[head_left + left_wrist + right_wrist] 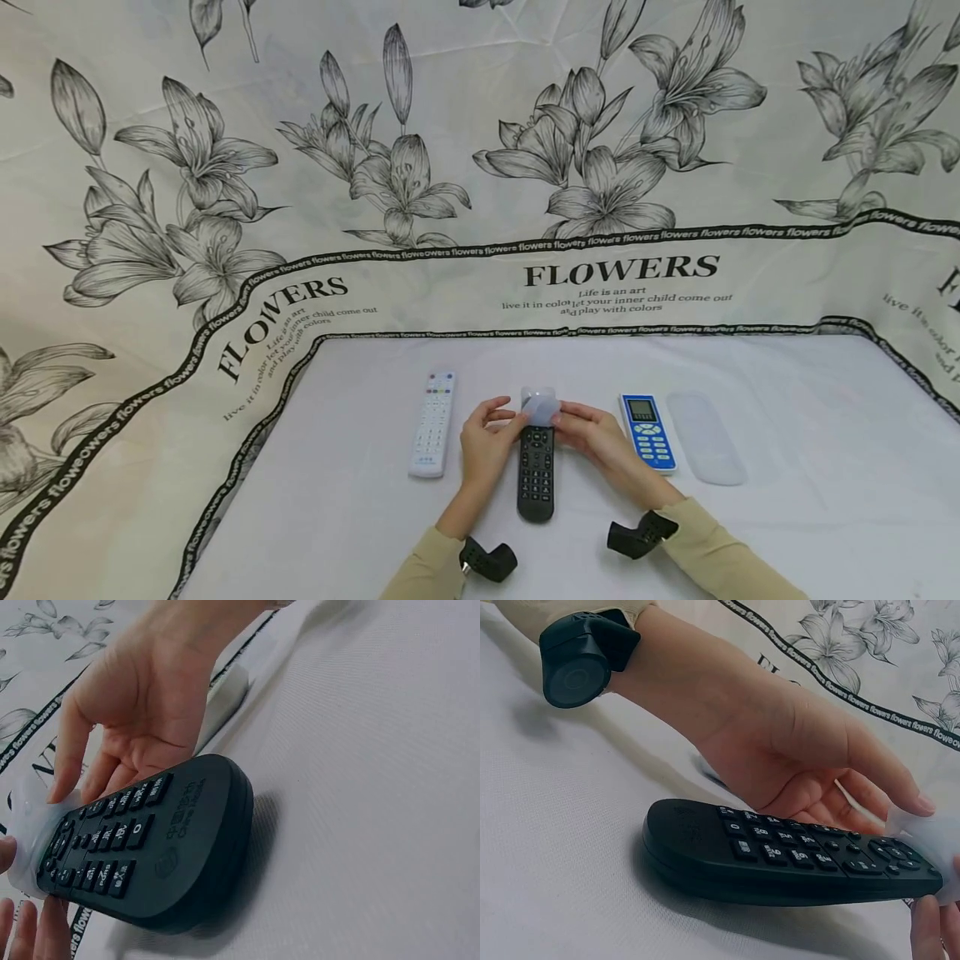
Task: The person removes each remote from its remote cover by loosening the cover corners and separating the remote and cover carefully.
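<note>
Head view: translucent sleeve with far end of black remote inside; keypad end bare, pointing to near edge of white table, roughly midway across. Left hand and right hand flank it, both pinching sleeve, spare fingers loosely bent. White remote toward table's left edge; blue-and-white remote and flat second sleeve toward right edge.

Left wrist view: right thumb on sleeve; remote matte black, rounded, white-lettered keys.

Right wrist view: left thumb pressing sleeve, palm beside remote.
</note>
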The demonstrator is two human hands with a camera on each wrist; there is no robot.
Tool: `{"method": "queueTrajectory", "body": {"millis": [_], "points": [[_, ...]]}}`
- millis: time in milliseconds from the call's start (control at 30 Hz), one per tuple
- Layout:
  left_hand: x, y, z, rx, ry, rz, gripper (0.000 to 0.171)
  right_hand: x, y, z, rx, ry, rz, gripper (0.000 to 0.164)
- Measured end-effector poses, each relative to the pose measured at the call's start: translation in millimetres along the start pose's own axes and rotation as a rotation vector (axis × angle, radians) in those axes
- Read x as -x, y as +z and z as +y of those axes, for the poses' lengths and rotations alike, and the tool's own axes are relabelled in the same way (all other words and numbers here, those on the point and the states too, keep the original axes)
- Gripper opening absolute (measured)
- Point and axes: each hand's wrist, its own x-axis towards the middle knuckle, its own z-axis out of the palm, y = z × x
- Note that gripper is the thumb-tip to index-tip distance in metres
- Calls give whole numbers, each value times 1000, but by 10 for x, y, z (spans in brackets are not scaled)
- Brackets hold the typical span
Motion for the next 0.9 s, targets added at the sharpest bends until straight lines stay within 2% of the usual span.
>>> {"method": "queueTrajectory", "body": {"millis": [67,167,300,633,800,900], "points": [[-7,-18,-3,4,-58,-49,39,2,2,3,-17,-6,1,55],[3,-50,-26,6,-148,-165,40,-3,-5,8,-65,-17,-1,55],[37,-81,-57,-14,-209,-268,38,-27,-22,14,-108,-22,0,56],[29,-93,-45,-37,-190,-238,35,-97,-47,-65,-3,13,-98,58],[83,-102,120,-15,-194,-213,33,-146,-65,-113,8,26,-126,58],[80,-92,106,-9,-192,-202,33,-170,-56,-135,2,34,-117,54]]}}
